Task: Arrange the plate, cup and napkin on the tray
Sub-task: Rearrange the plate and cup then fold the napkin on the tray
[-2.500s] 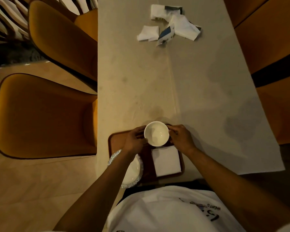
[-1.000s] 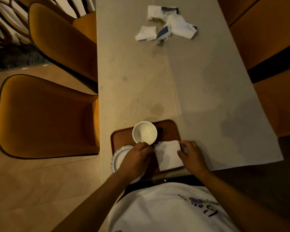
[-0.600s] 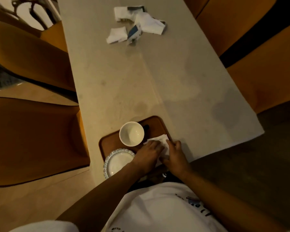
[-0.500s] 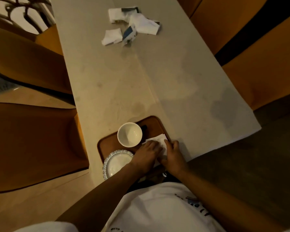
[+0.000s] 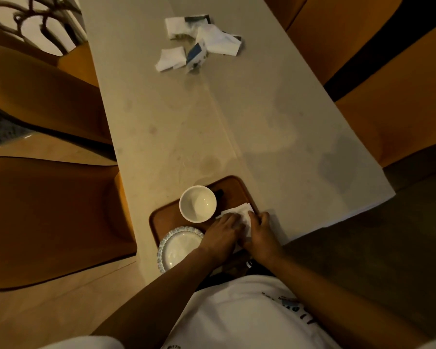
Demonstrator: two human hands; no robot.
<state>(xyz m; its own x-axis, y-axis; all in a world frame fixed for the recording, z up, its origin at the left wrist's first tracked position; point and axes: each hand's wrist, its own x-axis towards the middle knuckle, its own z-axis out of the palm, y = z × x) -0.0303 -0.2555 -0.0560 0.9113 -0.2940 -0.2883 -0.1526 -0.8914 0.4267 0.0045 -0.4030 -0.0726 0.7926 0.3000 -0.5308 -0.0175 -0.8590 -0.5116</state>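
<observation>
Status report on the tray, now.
Left hand and right hand both flat on napkin. Cup and plate sit on tray. Nothing in the way.

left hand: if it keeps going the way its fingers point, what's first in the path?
Left hand lies on the napkin, fingers pointing up-right across the tray. Past the napkin, likely the tray's far rim first; the cup sits just left of that line. Depth is unclear.

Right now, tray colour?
Brown, wood-toned tray, seen in the head view.
</observation>
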